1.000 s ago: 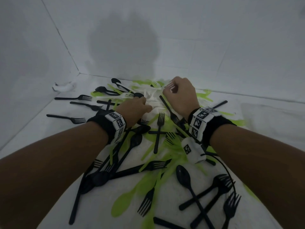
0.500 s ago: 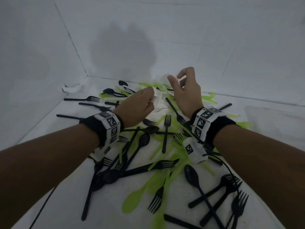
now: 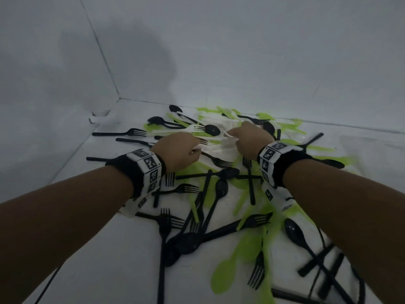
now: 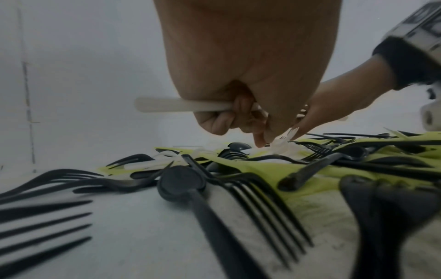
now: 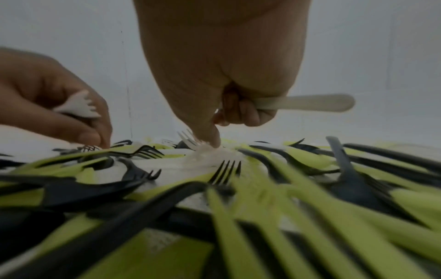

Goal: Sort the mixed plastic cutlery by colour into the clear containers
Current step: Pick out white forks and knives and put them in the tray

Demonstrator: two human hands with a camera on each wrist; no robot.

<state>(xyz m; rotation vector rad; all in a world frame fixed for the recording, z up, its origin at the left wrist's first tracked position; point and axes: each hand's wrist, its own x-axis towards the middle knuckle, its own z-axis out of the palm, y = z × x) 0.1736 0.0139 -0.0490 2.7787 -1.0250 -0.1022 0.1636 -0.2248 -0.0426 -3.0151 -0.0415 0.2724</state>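
Note:
Black, green and white plastic cutlery lies mixed in a heap on the white table [image 3: 122, 255]. My left hand [image 3: 182, 150] [image 4: 241, 105] is curled round a white utensil [image 4: 176, 104], whose handle sticks out to the left. My right hand [image 3: 247, 139] [image 5: 229, 105] grips another white utensil [image 5: 310, 102], its handle pointing right, while a finger presses down on white cutlery [image 5: 210, 152] in the heap. White fork tines [image 5: 78, 105] show in my left hand in the right wrist view. No container is in view.
White walls close the table at the back and left, meeting in a corner [image 3: 119, 98]. Crumpled white stuff [image 3: 98, 117] lies near that corner. Black forks [image 3: 122, 133] and green spoons [image 3: 228, 270] spread across the table towards me.
Both hands have dropped back onto the white cutlery at the middle of the heap; half a second ago the right hand was raised with its fingers apart. The view has shifted upward.

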